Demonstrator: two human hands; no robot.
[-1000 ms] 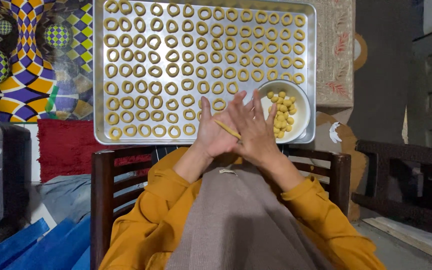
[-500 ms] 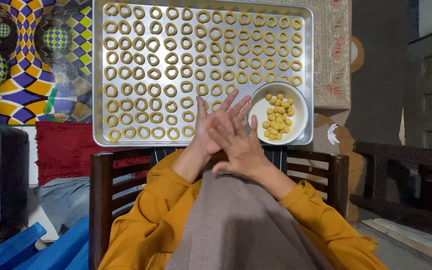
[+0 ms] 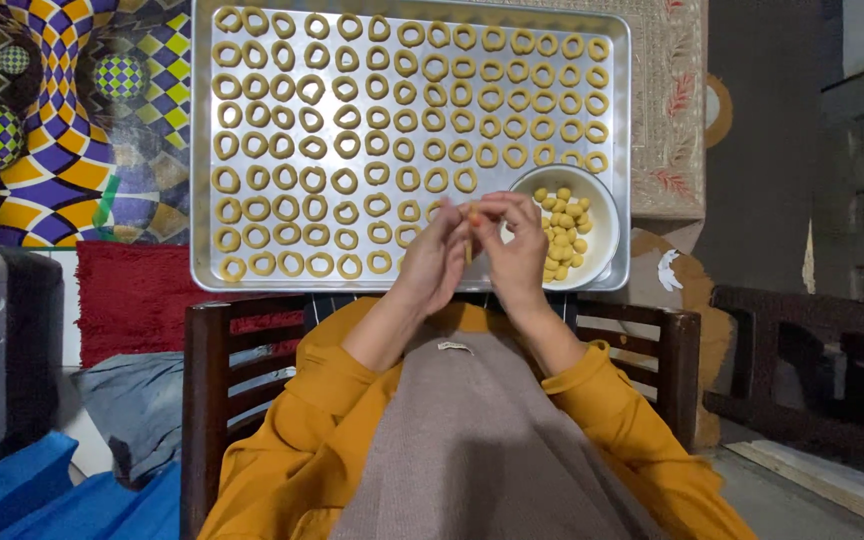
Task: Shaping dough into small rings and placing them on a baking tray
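Note:
My left hand (image 3: 434, 258) and my right hand (image 3: 518, 250) meet above the near edge of a metal baking tray (image 3: 204, 230). Between their fingertips hangs a thin yellow dough strip (image 3: 469, 232), pinched at its top by both hands. Several rows of yellow dough rings (image 3: 352, 130) fill the tray. In the tray's near right corner stands a white bowl (image 3: 602, 245) with several small yellow dough balls (image 3: 562, 228), just right of my right hand.
The tray rests on a dark wooden chair (image 3: 207, 400) in front of me. A patterned multicoloured mat (image 3: 42, 120) lies to the left, with a red rug (image 3: 127, 295) beside it. Dark wooden furniture (image 3: 802, 380) stands at the right.
My palms were pressed together, rolling the dough. They have come apart, and both hands' fingertips hold the rolled strip upright.

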